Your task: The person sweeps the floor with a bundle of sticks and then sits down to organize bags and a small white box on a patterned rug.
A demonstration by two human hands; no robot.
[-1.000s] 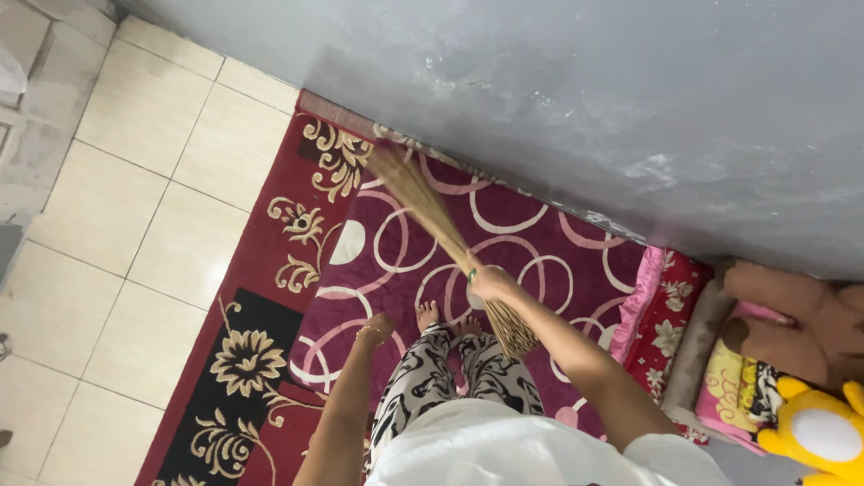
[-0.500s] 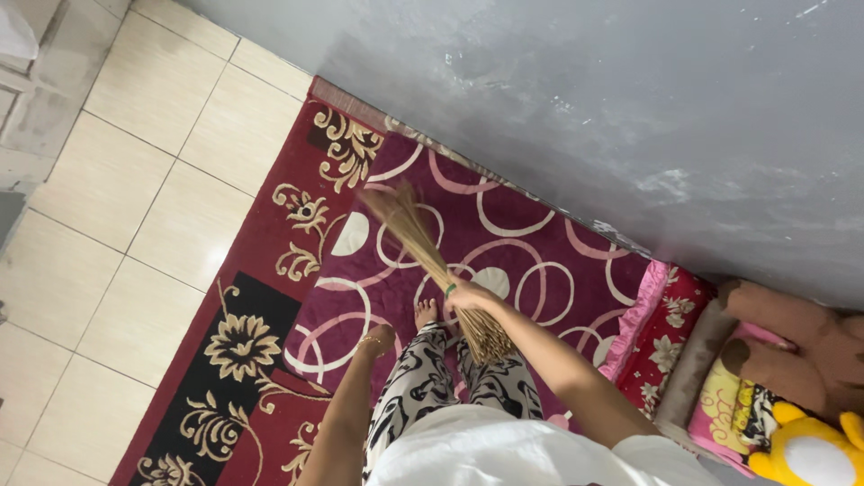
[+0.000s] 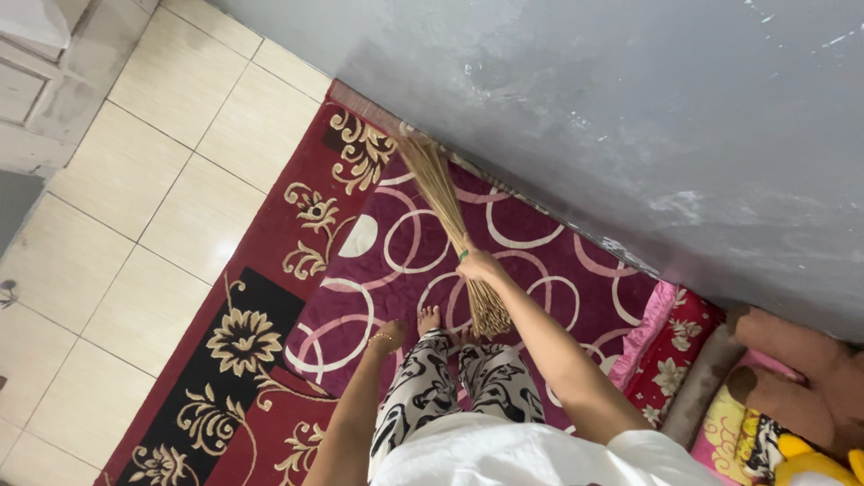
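The right hand (image 3: 481, 266) has its fingers closed around one stick broom (image 3: 450, 220), whose bristle tips reach beyond the fingers to the wall's foot on the purple ringed mat (image 3: 531, 261). The left hand (image 3: 389, 336) hangs free beside the leg, its fingers loosely curled on nothing. One brown plush toy (image 3: 792, 369) and one yellow plush toy (image 3: 810, 466) lie well apart to the right.

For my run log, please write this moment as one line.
right hand: grips stick broom | left hand: empty, beside leg | broom tips: on purple mat near grey wall

No packages, labels, signs or screens visible; top-left corner cropped, possibly hiding some.
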